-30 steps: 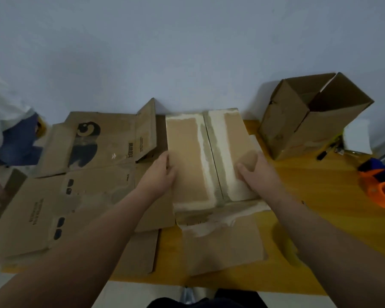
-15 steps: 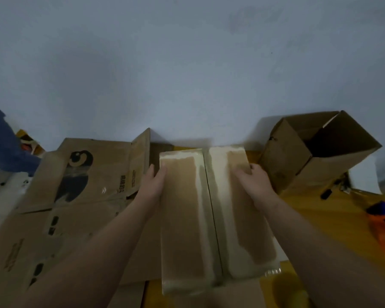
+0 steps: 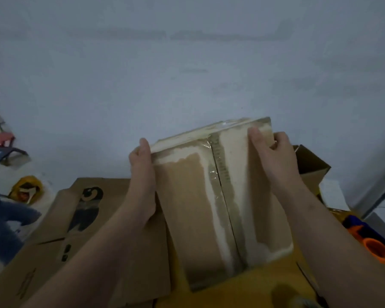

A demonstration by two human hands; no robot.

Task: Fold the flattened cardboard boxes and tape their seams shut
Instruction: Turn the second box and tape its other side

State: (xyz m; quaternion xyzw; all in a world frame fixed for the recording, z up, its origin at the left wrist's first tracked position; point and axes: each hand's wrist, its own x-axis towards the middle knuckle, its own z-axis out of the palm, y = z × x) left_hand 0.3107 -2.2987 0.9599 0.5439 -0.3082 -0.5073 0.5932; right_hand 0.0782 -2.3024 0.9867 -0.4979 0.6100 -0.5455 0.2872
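A brown cardboard box (image 3: 187,207) with pale torn patches and an old tape strip down its middle seam is lifted off the yellow table (image 3: 242,292) and tilted toward me. My left hand (image 3: 142,172) grips its left side, fingers wrapped over the far top corner. My right hand (image 3: 273,156) holds the right top corner, thumb on the front face and fingers curled behind. An orange and blue tape dispenser (image 3: 369,241) lies at the right edge of the table.
Flattened cardboard boxes (image 3: 80,210), one with a dark bird print, cover the table's left side. An open brown box (image 3: 311,167) stands behind my right hand. A person in blue clothing (image 3: 0,218) is at the far left. A grey wall fills the background.
Both hands have raised the box off the table and tipped it up toward me, sliding from its sides to its far top corners. The camera has tilted upward.
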